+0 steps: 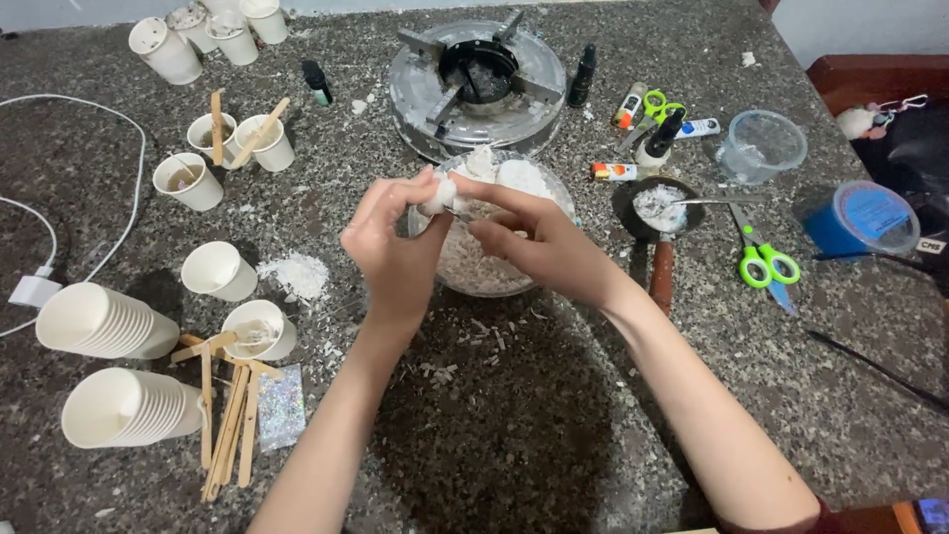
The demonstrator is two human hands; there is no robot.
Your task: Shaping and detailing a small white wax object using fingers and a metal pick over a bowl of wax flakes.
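I pinch a white lump [438, 196] with both hands, left hand [395, 247] and right hand [539, 242]. The bowl [554, 198] sits right under it.

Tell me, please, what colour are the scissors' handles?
Bright green, on the scissors right of the bowl, seen in the head view.

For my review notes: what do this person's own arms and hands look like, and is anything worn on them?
Both forearms are bare: the left hand and right hand show no gloves, rings, watch or bracelets. The fingernails look short and unpainted, as far as can be seen. No sleeve shows on the left arm; at the bottom edge by the right arm's elbow, a sliver of dark red fabric shows, possibly a sleeve.
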